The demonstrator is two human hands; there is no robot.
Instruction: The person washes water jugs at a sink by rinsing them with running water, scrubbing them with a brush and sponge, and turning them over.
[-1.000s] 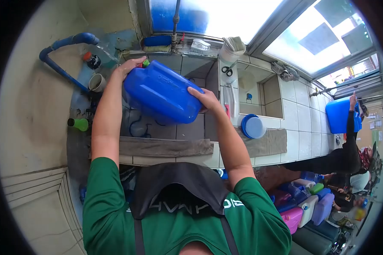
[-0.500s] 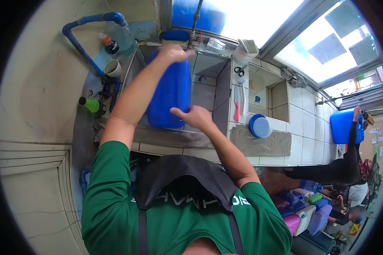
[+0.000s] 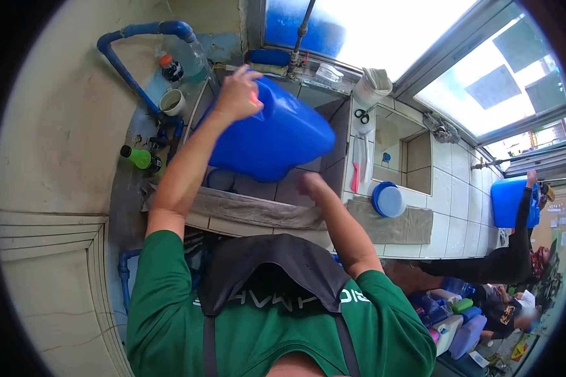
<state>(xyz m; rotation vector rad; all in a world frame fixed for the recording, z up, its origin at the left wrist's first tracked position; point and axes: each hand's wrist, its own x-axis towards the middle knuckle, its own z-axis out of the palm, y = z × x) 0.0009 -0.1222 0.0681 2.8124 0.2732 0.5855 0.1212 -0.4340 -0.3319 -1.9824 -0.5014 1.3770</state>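
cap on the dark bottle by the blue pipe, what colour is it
The cap is orange-red; the head view shows it best.

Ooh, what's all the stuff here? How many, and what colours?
Big jug: one, blue, over the sink
Sink: one, tiled, under the jug
Basin: one, tiled, right
Capped bottles: two, one green, one dark, left
Cup: one, whitish, left
Bent pipe: one, blue, left wall
Scissors: one, black handles, counter
Knife: one, pink handle, counter
Round tub: one, blue and pale, counter
Cloths: two, grey, counter edge
Bin: one, blue, far right
Floor jugs: several, mixed colours
Left hand: one, gripping the jug
Right hand: one, blurred, beside the jug
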